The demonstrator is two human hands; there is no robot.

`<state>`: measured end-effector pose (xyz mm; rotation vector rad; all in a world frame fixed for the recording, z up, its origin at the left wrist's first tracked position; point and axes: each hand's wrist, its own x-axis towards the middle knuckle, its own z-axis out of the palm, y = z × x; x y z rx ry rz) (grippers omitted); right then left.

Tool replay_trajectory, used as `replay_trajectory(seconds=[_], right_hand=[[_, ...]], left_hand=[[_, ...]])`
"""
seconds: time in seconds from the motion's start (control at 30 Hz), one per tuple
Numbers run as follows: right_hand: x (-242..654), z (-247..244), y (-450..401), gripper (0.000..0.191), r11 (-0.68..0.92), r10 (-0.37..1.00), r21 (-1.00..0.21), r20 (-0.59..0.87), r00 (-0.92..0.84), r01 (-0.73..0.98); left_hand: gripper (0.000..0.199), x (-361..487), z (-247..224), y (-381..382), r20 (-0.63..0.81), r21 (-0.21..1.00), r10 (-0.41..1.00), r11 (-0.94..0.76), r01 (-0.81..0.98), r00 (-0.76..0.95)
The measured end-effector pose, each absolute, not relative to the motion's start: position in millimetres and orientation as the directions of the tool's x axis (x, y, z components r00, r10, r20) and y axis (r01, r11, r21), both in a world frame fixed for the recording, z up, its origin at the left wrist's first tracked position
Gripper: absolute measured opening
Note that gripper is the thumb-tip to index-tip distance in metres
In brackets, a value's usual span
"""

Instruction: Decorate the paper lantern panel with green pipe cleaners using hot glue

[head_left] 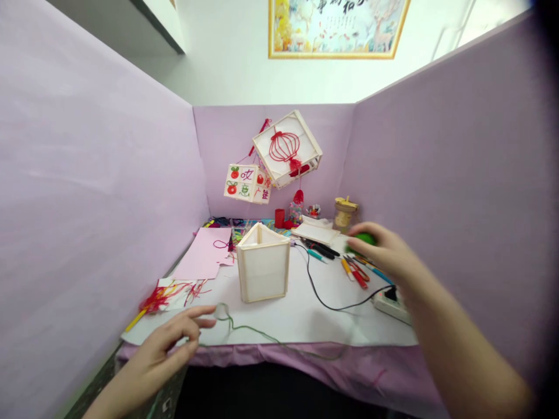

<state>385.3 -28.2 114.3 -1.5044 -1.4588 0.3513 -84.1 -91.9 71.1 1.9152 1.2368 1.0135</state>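
Note:
My right hand (386, 250), raised over the right side of the table, has its fingers closed around a ball of green yarn (365, 238). A strand of green yarn (271, 337) runs along the front edge of the table. Its loop lies by the fingertips of my left hand (174, 337), whose fingers are apart; whether they touch the strand is unclear. Between my hands stands a three-sided white lantern frame (264, 270) with pale wooden edges and an open top. Neither hand touches it.
Scissors (358, 270), pliers (321, 247) and a power strip (393, 305) lie on the right, with a black cable (314, 291). Pink paper (203, 256) and red threads (157, 299) lie left. Decorated lanterns (288, 148) hang behind. Purple panels (105, 174) enclose the table.

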Motion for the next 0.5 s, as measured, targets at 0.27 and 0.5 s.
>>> replay_trajectory(seconds=[0.27,0.5], right_hand=[[276.1,35.2,109.7,0.019,0.057,0.988,-0.598,0.148,0.041,0.799],[337.8,10.7,115.7,0.019,-0.087,0.984,-0.416,0.107,0.144,0.905]], left_hand=[[0.024,-49.7,64.2,-96.4,0.395,0.814,0.873,-0.477,0.332,0.287],[0.026,-16.2,31.1,-66.0,0.426,0.680,0.826,-0.561,0.473,0.369]])
